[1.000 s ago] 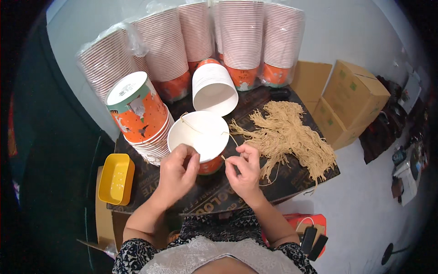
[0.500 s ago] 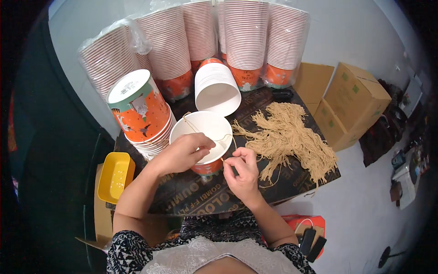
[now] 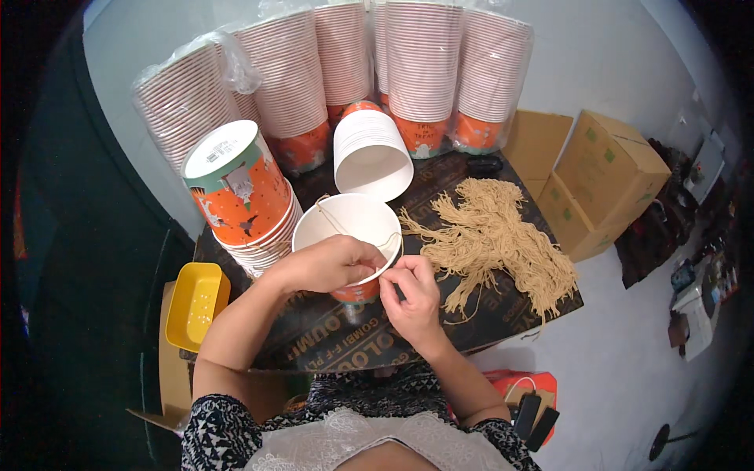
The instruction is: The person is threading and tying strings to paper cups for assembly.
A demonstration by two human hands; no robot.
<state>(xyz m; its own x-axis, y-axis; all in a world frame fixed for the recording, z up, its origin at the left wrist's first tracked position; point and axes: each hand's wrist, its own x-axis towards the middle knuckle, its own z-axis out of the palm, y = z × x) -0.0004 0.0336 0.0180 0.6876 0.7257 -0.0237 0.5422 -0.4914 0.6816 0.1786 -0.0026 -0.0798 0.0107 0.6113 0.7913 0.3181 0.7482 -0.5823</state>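
Note:
An open paper bucket [image 3: 314,228], white inside and orange with a printed pattern outside, stands upright in front of me on the dark table. A thin tan cord [image 3: 334,216] hangs over its far rim and runs across the inside to the right rim. My left hand [image 3: 334,263] reaches over the near left rim, its curled fingers inside the bucket by the right wall; whatever they pinch is hidden. Outside that same wall my right hand [image 3: 411,297] has thumb and forefinger pinched together on the cord at the rim. The fingertips of both hands nearly meet there.
Right of the bucket lies a heap of tan cords [image 3: 503,243]. Upside-down buckets [image 3: 242,184] are stacked at left, with a nested stack on its side [image 3: 373,157] behind. Wrapped bucket stacks [image 3: 424,63] line the back. A yellow tray [image 3: 196,306] sits far left, cardboard boxes [image 3: 609,173] right.
My left fingers have moved right and down, from the middle of the bucket to its right wall. My right fingers have closed in at the rim opposite them.

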